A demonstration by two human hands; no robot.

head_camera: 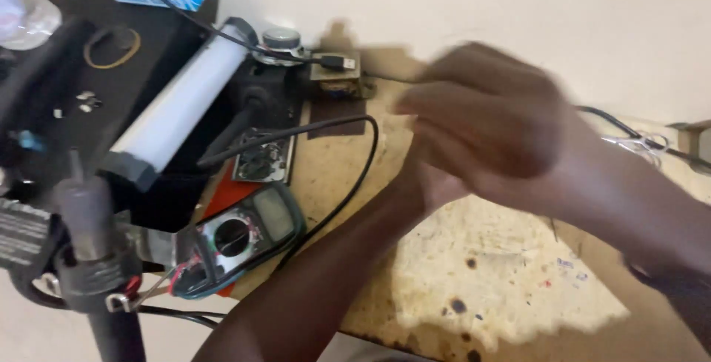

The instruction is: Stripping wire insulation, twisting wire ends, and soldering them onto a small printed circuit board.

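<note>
Hands meet over your counter (511, 288): right hand (489, 121) blurred across left hand (437, 181), so whether the fingers hold anything can't be told. Multimeter (241, 236) lies at nine o'clock, cable (355, 184) between.

Worn, stained workbench (518, 288) with multimeter (241, 240), black cable (348, 199), scissors (641, 143)

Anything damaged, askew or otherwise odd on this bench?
Yes. The worn tabletop is patchy, with dark burn-like spots near its front edge. The multimeter lies tilted, overhanging the edge. Both hands are blurred, one over the other; any held object is unclear.
</note>
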